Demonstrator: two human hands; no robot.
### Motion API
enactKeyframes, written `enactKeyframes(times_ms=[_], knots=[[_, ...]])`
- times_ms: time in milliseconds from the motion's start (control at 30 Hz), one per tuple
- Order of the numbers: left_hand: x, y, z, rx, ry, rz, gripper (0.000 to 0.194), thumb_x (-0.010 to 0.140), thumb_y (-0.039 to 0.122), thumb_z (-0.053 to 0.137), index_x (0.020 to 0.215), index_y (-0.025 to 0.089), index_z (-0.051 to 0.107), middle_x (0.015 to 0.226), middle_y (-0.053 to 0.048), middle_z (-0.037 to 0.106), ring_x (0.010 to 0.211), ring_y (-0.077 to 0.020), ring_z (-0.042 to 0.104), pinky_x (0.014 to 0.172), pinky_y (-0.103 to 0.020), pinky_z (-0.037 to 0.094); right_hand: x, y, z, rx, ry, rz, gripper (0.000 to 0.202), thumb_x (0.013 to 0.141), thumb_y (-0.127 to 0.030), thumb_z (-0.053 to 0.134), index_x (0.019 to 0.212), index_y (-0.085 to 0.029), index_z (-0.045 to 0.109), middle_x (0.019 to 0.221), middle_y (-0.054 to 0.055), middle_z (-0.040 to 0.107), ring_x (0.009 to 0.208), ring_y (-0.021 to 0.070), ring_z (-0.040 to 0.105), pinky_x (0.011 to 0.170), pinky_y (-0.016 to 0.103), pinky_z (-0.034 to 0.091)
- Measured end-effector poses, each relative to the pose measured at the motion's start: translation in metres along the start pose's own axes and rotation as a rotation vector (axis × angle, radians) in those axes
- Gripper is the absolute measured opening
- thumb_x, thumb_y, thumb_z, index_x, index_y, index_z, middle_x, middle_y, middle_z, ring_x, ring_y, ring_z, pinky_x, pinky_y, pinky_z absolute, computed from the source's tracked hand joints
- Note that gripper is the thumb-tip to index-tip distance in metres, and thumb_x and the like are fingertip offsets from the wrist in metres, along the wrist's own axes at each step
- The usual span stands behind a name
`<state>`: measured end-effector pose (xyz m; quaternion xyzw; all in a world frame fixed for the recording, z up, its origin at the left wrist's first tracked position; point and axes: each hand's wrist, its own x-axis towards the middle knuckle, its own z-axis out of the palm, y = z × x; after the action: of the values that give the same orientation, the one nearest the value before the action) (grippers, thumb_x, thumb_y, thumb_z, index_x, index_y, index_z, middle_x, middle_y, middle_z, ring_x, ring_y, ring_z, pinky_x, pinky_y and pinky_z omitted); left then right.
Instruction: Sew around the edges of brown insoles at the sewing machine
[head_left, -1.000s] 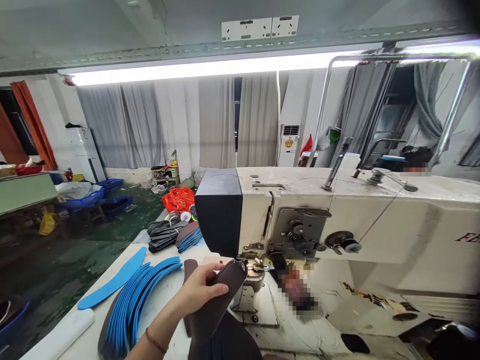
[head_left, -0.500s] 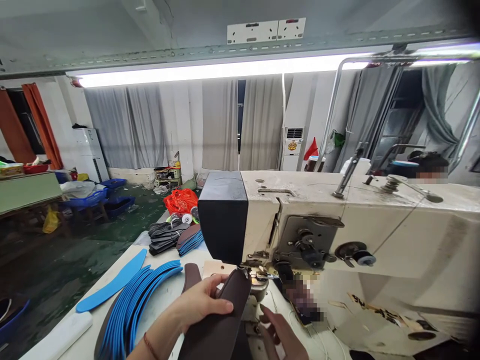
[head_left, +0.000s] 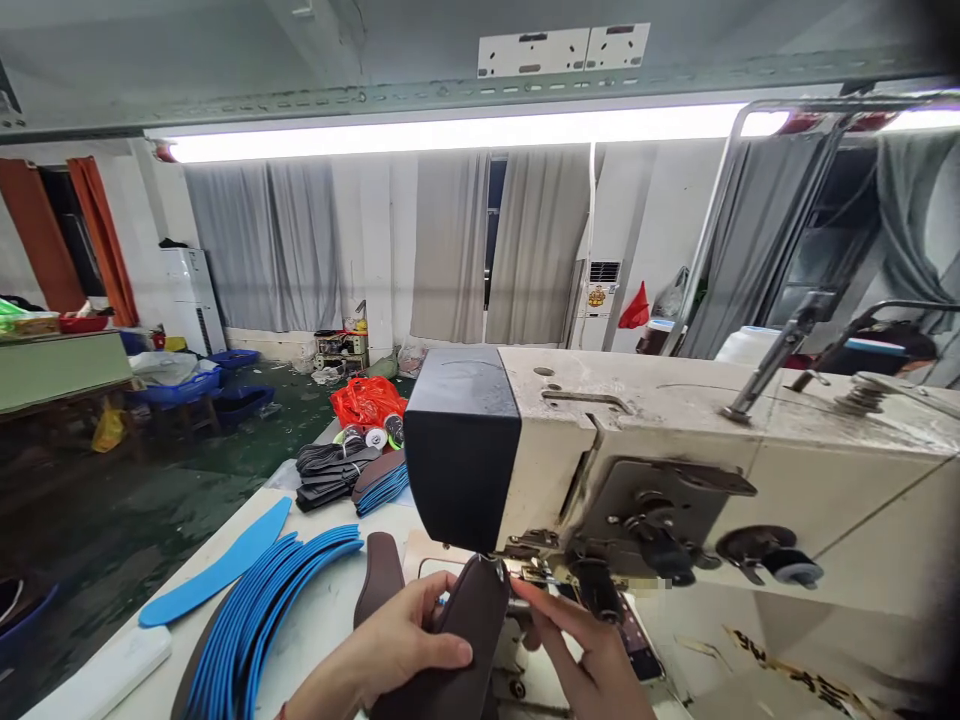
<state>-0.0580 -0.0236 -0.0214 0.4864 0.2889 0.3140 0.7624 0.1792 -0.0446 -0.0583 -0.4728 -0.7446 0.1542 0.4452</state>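
A dark brown curved strip of padded material [head_left: 469,640] lies under the head of a cream sewing machine [head_left: 547,440], its narrow tip at the needle area. My left hand [head_left: 401,635] is closed on this strip, thumb on top and fingers curled around its left edge. On the other side, my right hand [head_left: 581,640] has its index finger stretched out, its tip close beside the strip's tip and the presser foot area. Whether that fingertip touches the strip I cannot tell. A second brown piece [head_left: 379,570] lies behind my left hand.
Left on the table are a fanned stack of blue-edged strips [head_left: 262,610], a single blue strip [head_left: 225,560] and a white block [head_left: 112,680]. Farther back sit bundled dark pieces [head_left: 330,470] and a red plastic bag [head_left: 367,400]. A phone [head_left: 641,640] lies under the machine arm.
My right hand has moved up toward the strip's tip, its index finger now extended. My left hand still holds the strip. The view has shifted slightly, and the machine appears larger.
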Motion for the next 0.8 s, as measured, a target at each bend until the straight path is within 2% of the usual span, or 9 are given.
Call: enactKeyframes(times_ms=[67,200,333,433,500,567,667,700,800], knots=[[-0.002,-0.005,0.011,-0.060,0.029,0.047,0.051,0.060,0.030,0.085,0.103,0.019,0.059,0.087,-0.004,0.071,0.081,-0.0212,0.068,0.074,-0.031,0.050,0.002,0.000,-0.002,0.015,-0.003,0.027,0.036,0.096,-0.040,0.043,0.118,-0.027,0.069,0.073,0.003,0.075,0.061,0.0164,0.070,0.066,0.025,0.057],[-0.005,-0.020,0.027,-0.109,0.049,0.119,0.051,0.063,0.039,0.082,0.103,0.019,0.058,0.089,-0.006,0.071,0.083,-0.0231,0.068,0.076,-0.033,0.051,0.005,0.000,-0.003,0.017,0.007,0.049,0.038,0.096,-0.044,0.043,0.114,-0.026,0.071,0.064,0.002,0.073,0.064,0.0168,0.071,0.070,0.026,0.058],[-0.004,-0.042,0.026,-0.097,0.040,0.182,0.056,0.068,0.046,0.078,0.112,0.022,0.055,0.108,-0.009,0.069,0.100,-0.0275,0.066,0.087,-0.037,0.051,0.007,-0.004,-0.003,0.035,-0.003,0.022,0.040,0.097,-0.044,0.040,0.113,-0.025,0.071,0.060,0.002,0.071,0.064,0.0170,0.072,0.069,0.025,0.058],[-0.004,-0.053,0.021,-0.008,0.075,0.136,0.057,0.068,0.051,0.076,0.115,0.025,0.055,0.120,-0.009,0.066,0.119,-0.0319,0.055,0.093,-0.039,0.049,0.008,-0.009,-0.004,0.029,0.027,0.012,0.041,0.097,-0.045,0.041,0.111,-0.025,0.073,0.056,0.001,0.070,0.062,0.0170,0.071,0.070,0.027,0.058],[-0.006,-0.054,0.020,0.049,0.114,0.109,0.060,0.066,0.054,0.076,0.115,0.025,0.056,0.124,-0.008,0.064,0.128,-0.0341,0.047,0.093,-0.039,0.050,0.008,-0.013,-0.005,0.042,0.044,0.029,0.042,0.096,-0.047,0.042,0.110,-0.024,0.074,0.056,0.001,0.070,0.060,0.0169,0.071,0.069,0.027,0.059],[-0.007,-0.050,0.023,0.072,0.159,0.107,0.063,0.064,0.055,0.077,0.117,0.025,0.056,0.126,-0.008,0.063,0.130,-0.0350,0.044,0.094,-0.040,0.049,0.008,-0.016,-0.005,0.061,0.045,0.066,0.043,0.095,-0.050,0.043,0.110,-0.025,0.074,0.066,0.004,0.075,0.059,0.0159,0.070,0.067,0.026,0.059],[-0.010,-0.041,0.029,0.054,0.229,0.109,0.065,0.062,0.055,0.079,0.115,0.024,0.058,0.128,-0.008,0.062,0.121,-0.0328,0.052,0.096,-0.039,0.047,0.007,-0.016,-0.005,0.087,0.031,0.095,0.044,0.095,-0.053,0.042,0.111,-0.026,0.073,0.087,0.007,0.078,0.056,0.0142,0.069,0.062,0.025,0.059],[-0.010,-0.038,0.030,0.036,0.245,0.108,0.065,0.061,0.054,0.079,0.114,0.024,0.058,0.128,-0.008,0.063,0.117,-0.0313,0.056,0.096,-0.039,0.047,0.007,-0.014,-0.005,0.092,0.027,0.094,0.045,0.095,-0.052,0.041,0.112,-0.026,0.073,0.086,0.007,0.078,0.055,0.0146,0.069,0.061,0.025,0.059],[-0.011,-0.031,0.030,-0.025,0.270,0.107,0.066,0.058,0.049,0.083,0.114,0.024,0.057,0.125,-0.007,0.064,0.106,-0.0270,0.062,0.095,-0.038,0.048,0.005,-0.006,-0.003,0.105,0.005,0.062,0.045,0.097,-0.049,0.039,0.116,-0.025,0.071,0.064,0.004,0.074,0.057,0.0165,0.070,0.061,0.025,0.058]])
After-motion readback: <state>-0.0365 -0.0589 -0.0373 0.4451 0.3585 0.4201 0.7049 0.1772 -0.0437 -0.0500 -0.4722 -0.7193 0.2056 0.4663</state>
